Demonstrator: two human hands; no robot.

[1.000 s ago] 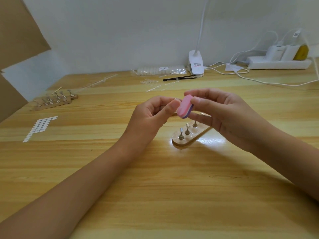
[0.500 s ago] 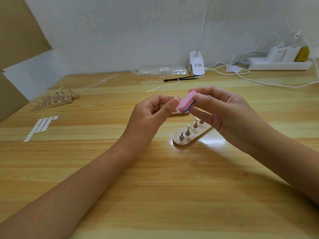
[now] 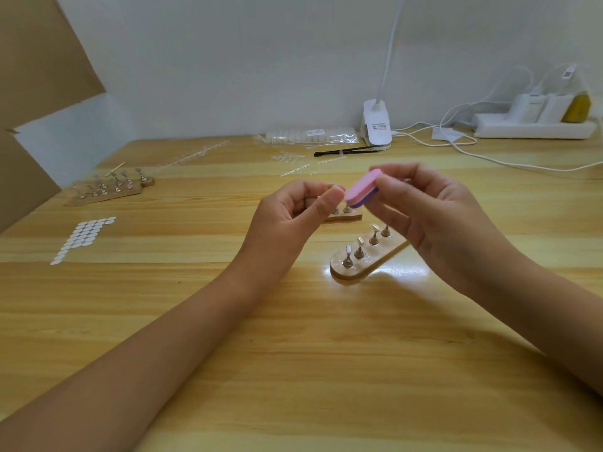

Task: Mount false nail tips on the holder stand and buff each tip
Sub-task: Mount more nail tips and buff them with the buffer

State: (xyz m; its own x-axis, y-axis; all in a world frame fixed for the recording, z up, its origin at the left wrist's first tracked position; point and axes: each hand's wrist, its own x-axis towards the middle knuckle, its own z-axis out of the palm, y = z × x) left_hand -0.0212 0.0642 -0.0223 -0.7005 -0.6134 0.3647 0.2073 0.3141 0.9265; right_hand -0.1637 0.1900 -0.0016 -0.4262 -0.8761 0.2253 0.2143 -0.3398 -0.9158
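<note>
Just above the tabletop (image 3: 293, 353), the right hand (image 3: 434, 220) grips a pink-and-purple buffer block (image 3: 360, 189) between thumb and fingertips, its near end right beside the left thumb tip. The left hand (image 3: 293, 216) pinches a small item (image 3: 336, 188), mostly hidden by its curled fingers. Under the right hand lies a wooden holder stand (image 3: 355, 272) with four metal pegs showing; a second stand (image 3: 349, 218) lies behind the left hand.

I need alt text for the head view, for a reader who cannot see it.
Two bare hands work above a wooden table: the right hand holds a pink buffer beside a small item pinched by the left hand. Below them lies a holder stand with metal pegs; a second stand, white stickers and a power strip lie farther off.
</note>
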